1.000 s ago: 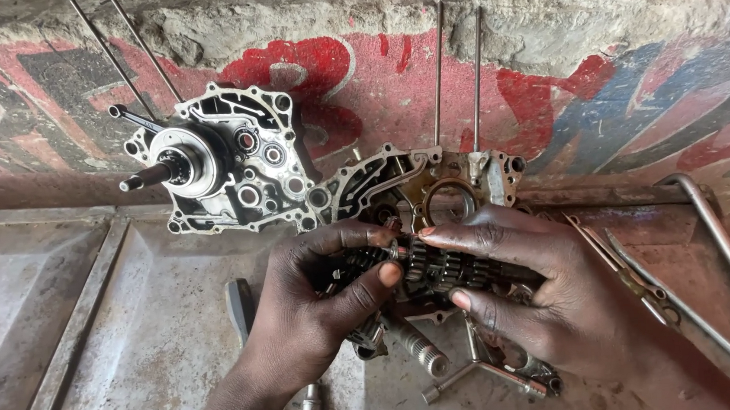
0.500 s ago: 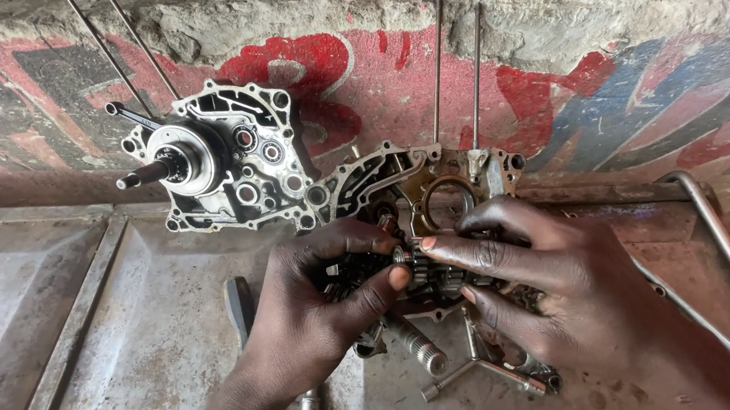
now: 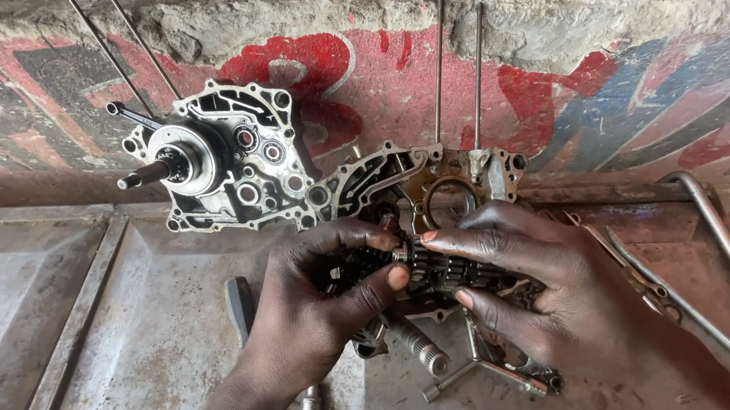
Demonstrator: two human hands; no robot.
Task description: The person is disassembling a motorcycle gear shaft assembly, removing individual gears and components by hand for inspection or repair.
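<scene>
Both hands are meeting at the centre of the view, palms turned downward. The left hand (image 3: 320,300) is reaching in from the lower left, its forearm rising from the bottom edge, with thumb and curled fingers (image 3: 365,233) pinching together. The right hand (image 3: 554,290) is entering from the lower right, its fingers extending leftward and slightly spread, the fingertips lying just beside those of the left.

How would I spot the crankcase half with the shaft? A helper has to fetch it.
Look at the painted wall behind the metal tray. Two crankcase halves lean there; take the left one, left of both hands. Unlike its neighbour, it has a shaft sticking out leftward from a round hub.
</scene>
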